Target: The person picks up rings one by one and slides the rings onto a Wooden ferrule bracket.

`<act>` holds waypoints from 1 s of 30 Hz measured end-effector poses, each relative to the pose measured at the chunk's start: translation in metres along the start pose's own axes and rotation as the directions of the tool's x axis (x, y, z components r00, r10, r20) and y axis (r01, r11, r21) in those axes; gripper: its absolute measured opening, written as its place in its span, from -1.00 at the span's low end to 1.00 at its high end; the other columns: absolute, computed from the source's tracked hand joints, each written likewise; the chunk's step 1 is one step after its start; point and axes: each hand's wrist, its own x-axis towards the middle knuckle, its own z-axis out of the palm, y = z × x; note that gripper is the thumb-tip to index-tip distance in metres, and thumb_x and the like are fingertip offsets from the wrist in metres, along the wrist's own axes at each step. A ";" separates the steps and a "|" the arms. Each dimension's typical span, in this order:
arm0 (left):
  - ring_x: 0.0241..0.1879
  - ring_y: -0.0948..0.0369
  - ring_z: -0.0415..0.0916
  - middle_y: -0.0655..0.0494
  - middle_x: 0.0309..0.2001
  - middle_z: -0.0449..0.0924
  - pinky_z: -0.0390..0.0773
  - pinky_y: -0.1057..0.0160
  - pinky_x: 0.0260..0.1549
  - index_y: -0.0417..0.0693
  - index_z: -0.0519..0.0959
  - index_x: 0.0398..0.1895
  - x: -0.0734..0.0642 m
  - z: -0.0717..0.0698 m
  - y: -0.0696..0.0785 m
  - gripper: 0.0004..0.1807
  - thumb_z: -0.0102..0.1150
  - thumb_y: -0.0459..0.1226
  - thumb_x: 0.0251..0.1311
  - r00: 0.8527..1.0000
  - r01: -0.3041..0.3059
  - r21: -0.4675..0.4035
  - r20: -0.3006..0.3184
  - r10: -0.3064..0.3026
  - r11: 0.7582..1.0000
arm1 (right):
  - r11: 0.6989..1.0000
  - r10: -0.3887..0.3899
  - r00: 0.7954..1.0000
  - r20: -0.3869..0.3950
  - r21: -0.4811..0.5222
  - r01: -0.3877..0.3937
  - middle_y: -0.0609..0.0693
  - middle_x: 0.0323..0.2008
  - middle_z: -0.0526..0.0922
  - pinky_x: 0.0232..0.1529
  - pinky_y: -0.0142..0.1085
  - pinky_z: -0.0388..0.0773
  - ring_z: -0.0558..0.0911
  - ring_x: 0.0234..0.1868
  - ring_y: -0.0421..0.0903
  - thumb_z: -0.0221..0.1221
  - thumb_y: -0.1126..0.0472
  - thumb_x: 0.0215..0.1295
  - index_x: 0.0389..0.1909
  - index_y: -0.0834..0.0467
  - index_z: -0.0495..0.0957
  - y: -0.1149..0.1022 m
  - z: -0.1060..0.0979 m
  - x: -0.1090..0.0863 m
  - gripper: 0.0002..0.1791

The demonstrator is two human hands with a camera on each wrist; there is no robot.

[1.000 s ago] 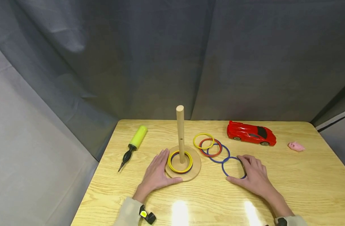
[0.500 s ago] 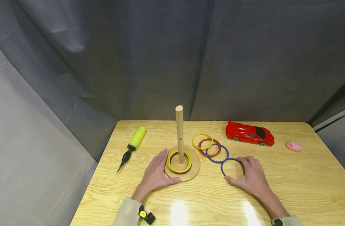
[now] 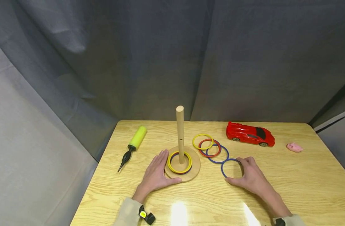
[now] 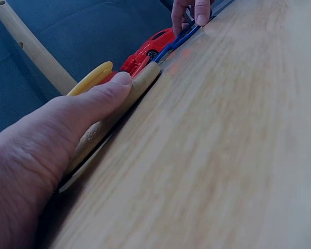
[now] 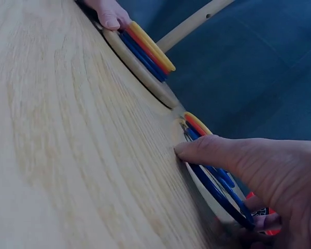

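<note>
A wooden ring-toss stand (image 3: 196, 166) with an upright peg is on the table. Yellow, red and blue rings lie stacked around the peg's foot, a yellow ring (image 3: 191, 163) on top. My left hand (image 3: 156, 175) rests against the round base, fingers straight along its left side. In the left wrist view, the thumb (image 4: 106, 96) lies along the base's near rim. To the right, my right hand (image 3: 251, 177) holds a blue ring (image 3: 221, 169) between thumb and fingers, from its right side. The right wrist view shows that blue ring (image 5: 215, 194) low over the wood.
Behind the held ring overlap another blue ring (image 3: 227, 153), a red ring (image 3: 199, 148) and a yellow ring (image 3: 203, 134). A red toy car (image 3: 249, 134) and pink toy pig (image 3: 294, 147) stand at right. A yellow-green balloon pump (image 3: 138, 137) lies at left. Grey curtains hang behind.
My right fingers have drawn slightly closer together around the blue ring. The left hand and the stand keep their places.
</note>
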 end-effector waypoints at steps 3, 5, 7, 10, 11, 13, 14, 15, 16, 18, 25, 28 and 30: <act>0.68 0.13 -0.18 0.04 0.70 -0.09 -0.06 0.09 0.64 -0.08 -0.11 0.72 0.000 0.000 0.000 0.53 0.06 0.70 -0.13 1.000 -0.002 0.002 -0.002 0.002 1.000 | 1.000 0.011 0.999 0.033 0.012 -0.011 0.24 -0.02 0.42 -0.19 -0.06 0.60 0.53 -0.16 0.09 0.58 -0.45 -0.23 0.28 0.36 0.49 0.000 -0.002 0.000 0.22; 0.68 0.12 -0.17 0.04 0.70 -0.09 -0.05 0.08 0.64 -0.09 -0.10 0.72 0.000 0.000 0.000 0.52 0.07 0.70 -0.12 1.000 -0.005 -0.001 -0.006 0.005 1.000 | 1.000 0.008 0.999 0.046 0.019 -0.009 0.24 -0.01 0.41 -0.16 -0.04 0.61 0.54 -0.15 0.09 0.60 -0.44 -0.24 0.29 0.37 0.49 0.000 -0.004 0.000 0.23; 0.68 0.12 -0.17 0.03 0.70 -0.09 -0.05 0.07 0.64 -0.09 -0.11 0.72 -0.001 0.000 0.000 0.52 0.07 0.69 -0.12 1.000 -0.006 -0.001 -0.006 0.006 1.000 | 1.000 0.003 0.999 0.052 0.021 -0.004 0.24 -0.01 0.41 -0.14 -0.03 0.62 0.54 -0.15 0.09 0.62 -0.41 -0.25 0.29 0.39 0.49 0.001 -0.005 -0.001 0.23; 0.68 0.12 -0.17 0.03 0.70 -0.09 -0.04 0.07 0.63 -0.08 -0.11 0.72 -0.001 0.000 0.000 0.52 0.07 0.69 -0.12 1.000 -0.006 0.001 -0.005 0.006 1.000 | 1.000 -0.018 0.999 0.038 0.003 0.018 0.28 0.00 0.41 -0.16 -0.01 0.62 0.54 -0.16 0.11 0.62 -0.37 -0.24 0.29 0.44 0.47 0.001 -0.004 -0.004 0.23; 0.68 0.12 -0.18 0.03 0.70 -0.09 -0.04 0.07 0.63 -0.08 -0.11 0.72 -0.001 0.000 0.000 0.52 0.07 0.70 -0.12 1.000 -0.007 0.003 -0.005 0.007 1.000 | 1.000 -0.028 0.999 0.024 -0.003 0.028 0.29 0.00 0.41 -0.16 -0.01 0.62 0.54 -0.16 0.12 0.62 -0.35 -0.23 0.29 0.45 0.47 0.001 -0.003 -0.006 0.22; 0.68 0.14 -0.18 0.04 0.70 -0.10 -0.05 0.09 0.63 -0.08 -0.11 0.72 -0.001 0.000 0.000 0.52 0.06 0.70 -0.12 1.000 -0.005 0.004 -0.003 0.005 1.000 | 0.999 -0.052 0.999 -0.017 -0.016 0.051 0.30 -0.02 0.42 -0.18 0.00 0.61 0.54 -0.17 0.13 0.63 -0.31 -0.22 0.28 0.47 0.47 0.002 0.001 -0.008 0.20; 0.68 0.14 -0.19 0.04 0.70 -0.10 -0.05 0.09 0.64 -0.09 -0.11 0.72 0.000 0.000 0.000 0.52 0.07 0.70 -0.12 1.000 -0.005 0.003 -0.003 0.005 1.000 | 0.997 -0.068 0.997 -0.042 -0.024 0.067 0.30 -0.04 0.42 -0.19 0.00 0.61 0.53 -0.17 0.13 0.63 -0.29 -0.22 0.27 0.47 0.48 0.003 0.002 -0.009 0.18; 0.68 0.14 -0.19 0.04 0.70 -0.10 -0.06 0.09 0.64 -0.09 -0.11 0.72 0.000 0.000 0.000 0.52 0.07 0.70 -0.12 1.000 -0.004 0.001 -0.002 0.004 1.000 | 0.996 -0.083 0.994 -0.065 -0.029 0.082 0.29 -0.05 0.42 -0.20 0.00 0.60 0.52 -0.17 0.13 0.63 -0.27 -0.22 0.25 0.48 0.49 0.003 0.004 -0.011 0.16; 0.68 0.15 -0.19 0.04 0.70 -0.10 -0.06 0.09 0.64 -0.09 -0.10 0.72 -0.001 0.000 0.001 0.52 0.07 0.69 -0.12 1.000 -0.005 0.000 -0.002 0.005 1.000 | 0.995 -0.095 0.992 -0.088 -0.034 0.092 0.27 -0.07 0.42 -0.21 -0.02 0.59 0.51 -0.18 0.12 0.63 -0.25 -0.22 0.23 0.48 0.50 0.004 0.006 -0.012 0.14; 0.68 0.15 -0.20 0.05 0.70 -0.10 -0.07 0.09 0.64 -0.09 -0.10 0.72 -0.001 0.000 0.001 0.52 0.07 0.69 -0.11 1.000 -0.002 -0.003 0.000 0.002 1.000 | 0.993 -0.118 0.985 -0.127 -0.047 0.113 0.23 -0.11 0.42 -0.24 -0.05 0.57 0.48 -0.19 0.09 0.64 -0.23 -0.23 0.21 0.48 0.52 0.006 0.009 -0.013 0.11; 0.68 0.14 -0.18 0.06 0.71 -0.10 -0.05 0.07 0.64 -0.08 -0.10 0.72 -0.001 0.003 -0.001 0.52 0.06 0.70 -0.12 1.000 -0.008 0.006 -0.008 0.008 1.000 | 0.987 -0.157 0.969 -0.190 -0.015 0.157 0.10 -0.19 0.38 -0.33 -0.23 0.50 0.37 -0.23 -0.07 0.67 -0.21 -0.29 0.13 0.39 0.58 0.006 0.014 -0.015 0.03; 0.68 0.14 -0.18 0.06 0.71 -0.10 -0.04 0.07 0.64 -0.07 -0.11 0.72 0.000 0.003 -0.002 0.51 0.06 0.70 -0.11 1.000 -0.010 0.015 -0.011 0.010 1.000 | 0.986 -0.164 0.968 -0.190 -0.002 0.167 0.05 -0.20 0.37 -0.37 -0.30 0.45 0.34 -0.25 -0.12 0.66 -0.29 -0.27 0.13 0.37 0.60 0.004 0.016 -0.013 0.05; 0.68 0.13 -0.18 0.05 0.71 -0.10 -0.04 0.06 0.64 -0.07 -0.11 0.72 0.000 0.003 -0.001 0.51 0.07 0.69 -0.11 1.000 -0.012 0.010 -0.012 0.012 1.000 | 0.985 -0.168 0.969 -0.183 0.005 0.172 0.03 -0.22 0.36 -0.37 -0.32 0.42 0.33 -0.26 -0.13 0.65 -0.33 -0.26 0.13 0.36 0.61 0.003 0.017 -0.012 0.06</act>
